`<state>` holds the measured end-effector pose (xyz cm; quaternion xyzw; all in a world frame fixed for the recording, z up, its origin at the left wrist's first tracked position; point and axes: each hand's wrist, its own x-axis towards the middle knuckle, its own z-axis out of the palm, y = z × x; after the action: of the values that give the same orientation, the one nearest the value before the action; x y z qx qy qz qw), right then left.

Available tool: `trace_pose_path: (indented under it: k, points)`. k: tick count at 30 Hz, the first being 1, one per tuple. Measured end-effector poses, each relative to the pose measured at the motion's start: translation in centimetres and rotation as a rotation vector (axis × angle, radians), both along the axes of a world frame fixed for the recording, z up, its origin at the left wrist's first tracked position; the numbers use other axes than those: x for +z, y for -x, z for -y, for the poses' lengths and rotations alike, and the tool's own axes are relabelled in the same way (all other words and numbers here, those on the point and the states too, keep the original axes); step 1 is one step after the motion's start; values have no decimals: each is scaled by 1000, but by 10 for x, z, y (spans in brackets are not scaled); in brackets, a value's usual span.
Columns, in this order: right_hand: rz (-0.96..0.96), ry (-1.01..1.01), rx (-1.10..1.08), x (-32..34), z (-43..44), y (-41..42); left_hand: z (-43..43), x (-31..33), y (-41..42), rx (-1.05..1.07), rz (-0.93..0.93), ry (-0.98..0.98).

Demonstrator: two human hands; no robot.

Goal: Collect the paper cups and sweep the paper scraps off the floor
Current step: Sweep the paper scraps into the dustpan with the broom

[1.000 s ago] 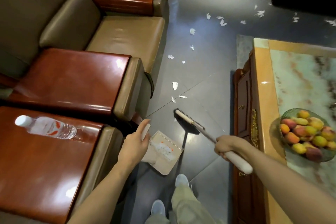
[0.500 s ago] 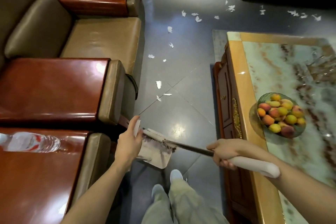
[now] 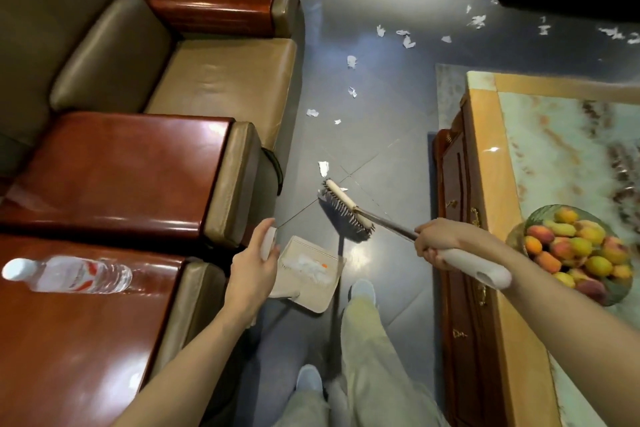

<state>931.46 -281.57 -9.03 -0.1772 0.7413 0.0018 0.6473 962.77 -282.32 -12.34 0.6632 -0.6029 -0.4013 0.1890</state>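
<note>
Swung out of the dustpan's mouth since half a second ago, the broom head now sits on the floor ahead of the pan, reaching for fresh litter. The right hand (image 3: pixel 440 243) is closed round the broom (image 3: pixel 346 215) where the metal shaft meets the white grip. It holds the broom low and slanted, so the bristles can drag back toward the person's feet. The left hand (image 3: pixel 251 263) is wrapped round the upright white handle of the dustpan (image 3: pixel 311 295). The pan stands on the floor at about seven o'clock from the bristles, mouth turned toward them, steadied so a stroke can run straight in. Some white bits and an orange speck already lie in it. The nearest of the paper scraps (image 3: pixel 323 168) lies just beyond the broom head at twelve o'clock. The rest trail off across the floor (image 3: pixel 388 135) toward twelve and two o'clock, well apart from the pan. No paper cups show. At nine o'clock a water bottle (image 3: pixel 69 274) lies on its side on a wooden armrest. At three o'clock the desk (image 3: pixel 571 156) carries a fruit bowl (image 3: pixel 538 214). By my reckoning the sweeping is at an early stage, with most scraps not yet reached.
</note>
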Motion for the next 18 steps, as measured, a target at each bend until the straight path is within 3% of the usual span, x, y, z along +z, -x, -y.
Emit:
trace_pose_path:
  k: [11,18]
  points:
    - [-234,189,357,-49,204,62,147,-10,75,120,42,-35]
    - [-224,89,688,-63,261,75,199,-17,110,280,60,-74]
